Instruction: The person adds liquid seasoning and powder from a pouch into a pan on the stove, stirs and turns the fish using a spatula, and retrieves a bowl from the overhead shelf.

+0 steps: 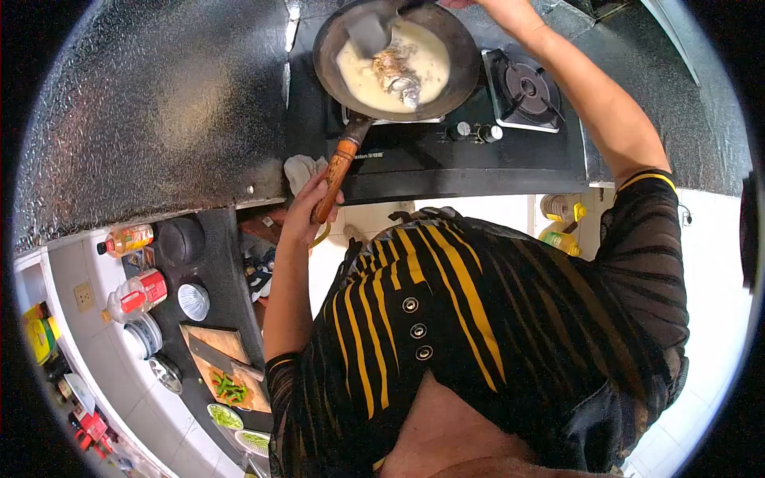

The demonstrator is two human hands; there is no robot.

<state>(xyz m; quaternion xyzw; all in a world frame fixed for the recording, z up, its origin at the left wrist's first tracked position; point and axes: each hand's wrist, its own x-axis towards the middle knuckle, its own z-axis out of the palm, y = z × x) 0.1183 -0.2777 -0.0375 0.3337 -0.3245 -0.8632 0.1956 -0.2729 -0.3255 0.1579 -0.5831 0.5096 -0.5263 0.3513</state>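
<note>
A dark wok (464,60) stands on the black gas stove, its wooden handle (341,169) pointing down toward me. My left hand (311,205) is wrapped around the lower end of that handle. In the wok a browned fish (396,73) lies in pale, milky broth (434,57). The blurred grey blade of a spatula (368,35) is over the left part of the broth, beside the fish. Its dark handle runs up to the top edge, where my right hand (478,3) is closed on it; most of those fingers are cut off. A whitish cloth (303,172) is beside my left hand.
A second burner (527,89) is right of the wok, with control knobs (476,131) in front. On the left counter, a cutting board (215,342) bears a cleaver (225,358) and sliced green peppers (229,388). Bottles (142,295) stand nearby; oil jugs (562,209) are lower right.
</note>
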